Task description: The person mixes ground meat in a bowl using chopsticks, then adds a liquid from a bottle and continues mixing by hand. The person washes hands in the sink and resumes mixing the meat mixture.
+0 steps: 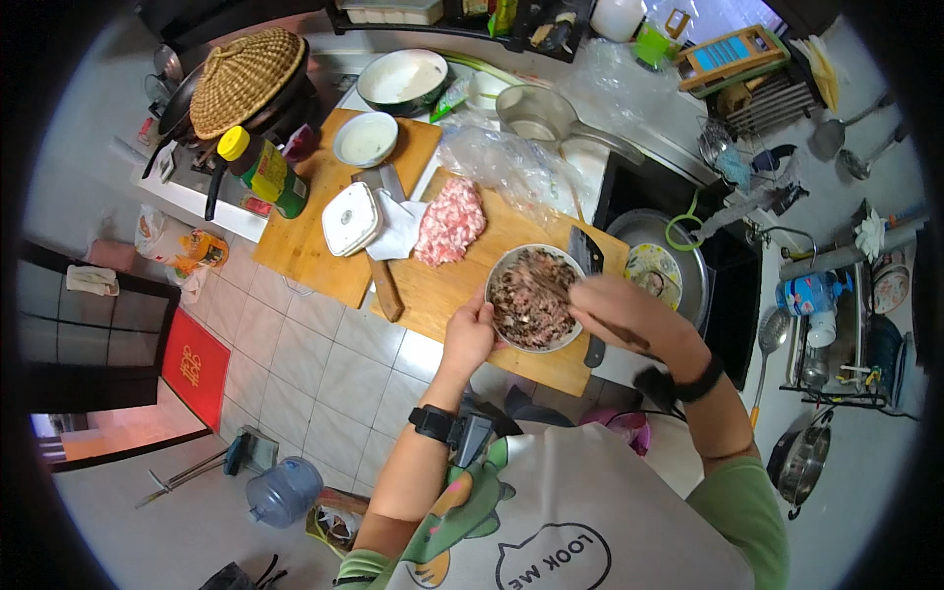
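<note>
My left hand (470, 332) grips the near left side of a white bowl (537, 349), thumb at its rim. Inside the bowl lies a dark-flecked minced meat mixture (527, 310). Closed around brown sticks, apparently chopsticks, my right hand (616, 310) is blurred at the bowl's right rim; the stick tips are in the mixture. The bowl rests on a wooden cutting board (435, 291). Left of it sits a heap of pale pink minced meat (451, 221). A dark-bladed knife (585, 251) lies to the bowl's right, partly hidden by the bowl and my right hand.
A wooden-handled cleaver (387, 291) lies partly under white paper and a lidded white container (352, 220). Farther off stand a sauce bottle (269, 177), a small bowl (366, 140), a saucepan (535, 114) and plastic bags (509, 162). A metal basin (697, 287) holds a patterned bowl.
</note>
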Available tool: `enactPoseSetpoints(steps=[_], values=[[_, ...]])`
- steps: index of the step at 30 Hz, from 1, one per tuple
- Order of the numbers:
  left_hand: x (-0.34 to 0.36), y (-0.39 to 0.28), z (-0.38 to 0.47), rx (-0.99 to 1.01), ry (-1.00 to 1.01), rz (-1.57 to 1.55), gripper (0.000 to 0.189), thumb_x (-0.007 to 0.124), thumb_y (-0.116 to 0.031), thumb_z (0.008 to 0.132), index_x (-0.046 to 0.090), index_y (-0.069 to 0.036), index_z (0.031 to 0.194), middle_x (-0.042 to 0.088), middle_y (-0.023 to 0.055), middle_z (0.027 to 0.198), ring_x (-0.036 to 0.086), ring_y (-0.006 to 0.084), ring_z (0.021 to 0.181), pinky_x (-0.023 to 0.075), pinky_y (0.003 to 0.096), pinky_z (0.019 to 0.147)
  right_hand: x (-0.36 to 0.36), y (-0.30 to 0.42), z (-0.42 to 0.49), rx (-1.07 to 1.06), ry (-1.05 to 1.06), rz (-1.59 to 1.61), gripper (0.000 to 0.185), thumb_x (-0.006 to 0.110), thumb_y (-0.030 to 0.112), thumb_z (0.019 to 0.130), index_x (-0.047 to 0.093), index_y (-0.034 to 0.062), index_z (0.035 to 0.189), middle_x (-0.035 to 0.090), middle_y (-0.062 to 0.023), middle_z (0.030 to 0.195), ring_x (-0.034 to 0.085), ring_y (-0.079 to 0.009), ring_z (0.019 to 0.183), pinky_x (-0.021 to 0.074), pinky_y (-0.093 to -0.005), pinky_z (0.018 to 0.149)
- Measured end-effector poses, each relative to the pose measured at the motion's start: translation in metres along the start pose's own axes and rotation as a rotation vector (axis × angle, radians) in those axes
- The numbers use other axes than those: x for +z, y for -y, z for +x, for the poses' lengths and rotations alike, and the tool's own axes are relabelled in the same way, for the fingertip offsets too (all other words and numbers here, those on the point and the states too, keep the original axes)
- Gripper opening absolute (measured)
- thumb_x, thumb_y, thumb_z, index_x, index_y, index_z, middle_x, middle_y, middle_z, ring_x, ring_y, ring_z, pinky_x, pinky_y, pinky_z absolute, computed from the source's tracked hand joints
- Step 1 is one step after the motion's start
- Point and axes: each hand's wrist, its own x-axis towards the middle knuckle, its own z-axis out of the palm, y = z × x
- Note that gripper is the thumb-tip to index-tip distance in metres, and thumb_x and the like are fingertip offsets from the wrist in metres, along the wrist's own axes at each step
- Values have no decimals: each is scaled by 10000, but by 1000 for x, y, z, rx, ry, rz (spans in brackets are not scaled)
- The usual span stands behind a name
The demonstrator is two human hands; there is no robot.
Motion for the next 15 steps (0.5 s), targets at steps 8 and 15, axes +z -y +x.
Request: enactPoseSetpoints(steps=[8, 15], values=[[-1, -1, -2, -18, 16, 14, 409, 416, -146, 1009, 431, -131, 1418, 634, 42, 905, 615, 115, 643, 581, 281, 546, 2, -4, 2, -325, -86, -250, 85, 514, 67, 802, 434, 65, 775, 482, -78, 720, 528, -239, 688, 423, -325, 592], [0, -1, 0, -69, 13, -69, 400, 425, -118, 994, 474, -158, 1389, 646, 108, 1060, 671, 170, 728, 594, 295, 568, -2, 3, -3, -428, -141, -47, 42, 512, 56, 848, 479, 64, 872, 507, -81, 775, 527, -250, 699, 438, -353, 601]])
